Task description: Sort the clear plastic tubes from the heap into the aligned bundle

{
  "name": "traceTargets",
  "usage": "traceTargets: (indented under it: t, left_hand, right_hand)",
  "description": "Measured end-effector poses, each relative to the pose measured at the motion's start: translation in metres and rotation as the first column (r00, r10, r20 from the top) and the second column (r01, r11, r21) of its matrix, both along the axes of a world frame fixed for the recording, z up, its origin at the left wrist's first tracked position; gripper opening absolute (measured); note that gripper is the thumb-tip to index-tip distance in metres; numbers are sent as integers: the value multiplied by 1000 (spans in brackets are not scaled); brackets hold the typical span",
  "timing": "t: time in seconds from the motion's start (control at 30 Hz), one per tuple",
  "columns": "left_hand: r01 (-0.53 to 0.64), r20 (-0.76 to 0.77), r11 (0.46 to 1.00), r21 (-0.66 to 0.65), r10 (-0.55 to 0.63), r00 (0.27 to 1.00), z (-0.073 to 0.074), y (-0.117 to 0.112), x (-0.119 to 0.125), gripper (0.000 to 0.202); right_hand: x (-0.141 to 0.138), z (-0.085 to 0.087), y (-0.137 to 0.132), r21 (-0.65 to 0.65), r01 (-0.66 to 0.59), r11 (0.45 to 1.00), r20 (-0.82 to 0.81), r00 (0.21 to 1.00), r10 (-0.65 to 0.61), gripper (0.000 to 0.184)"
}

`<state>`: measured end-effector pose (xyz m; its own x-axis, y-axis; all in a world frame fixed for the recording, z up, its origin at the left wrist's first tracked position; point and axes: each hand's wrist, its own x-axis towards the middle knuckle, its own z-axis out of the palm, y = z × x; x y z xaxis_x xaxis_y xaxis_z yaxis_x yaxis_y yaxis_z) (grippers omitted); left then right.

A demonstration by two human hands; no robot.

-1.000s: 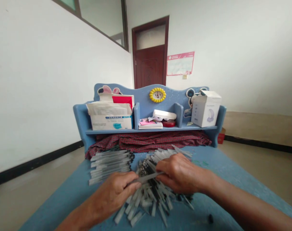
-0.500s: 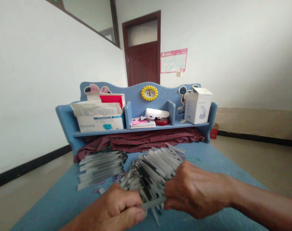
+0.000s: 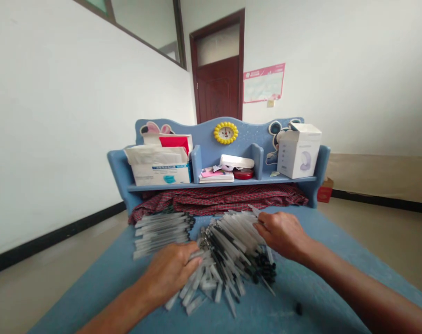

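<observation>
A loose heap of pens in clear sleeves with black tips [image 3: 228, 255] lies crossed over itself on the blue tabletop [image 3: 287, 297]. My left hand [image 3: 171, 273] lies on the heap's near left side, and a sleeved pen [image 3: 197, 254] pokes out under its fingers. My right hand [image 3: 280, 234] rests at the heap's far right edge, fingers curled against the pens. A neat row of parallel pens [image 3: 162, 234] lies to the left of the heap, just beyond my left hand.
A blue shelf unit [image 3: 221, 184] at the table's back holds a face-mask box [image 3: 160, 172] and a white box [image 3: 297, 152]. Red checked cloth [image 3: 217, 200] lies below it. A small black cap [image 3: 298, 308] sits near the table's front.
My hands have moved apart from the pen they held together. The right hand has gone up and right to the heap's far edge, and the left hand now lies on the heap.
</observation>
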<state>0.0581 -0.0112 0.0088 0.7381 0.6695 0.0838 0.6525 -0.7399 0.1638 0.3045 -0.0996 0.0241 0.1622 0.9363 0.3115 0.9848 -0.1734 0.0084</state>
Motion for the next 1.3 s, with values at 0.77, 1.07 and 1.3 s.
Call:
traceTargets:
  t: [0.77,1.07,1.3]
  left_hand:
    - [-196,-347,935,294,296,890,-2,52,-41,18]
    - [-102,-379,938,330,230,896,-10,52,-42,20]
    - [-46,-313,918,395,181,932,-9,47,-49,18]
  right_hand:
    - [-6,-35,25,334,-219,917,227,963,147,31]
    - [-6,-32,26,398,-271,877,213,957,199,36]
    - [-9,-31,23,363,-245,899,133,969,210,37]
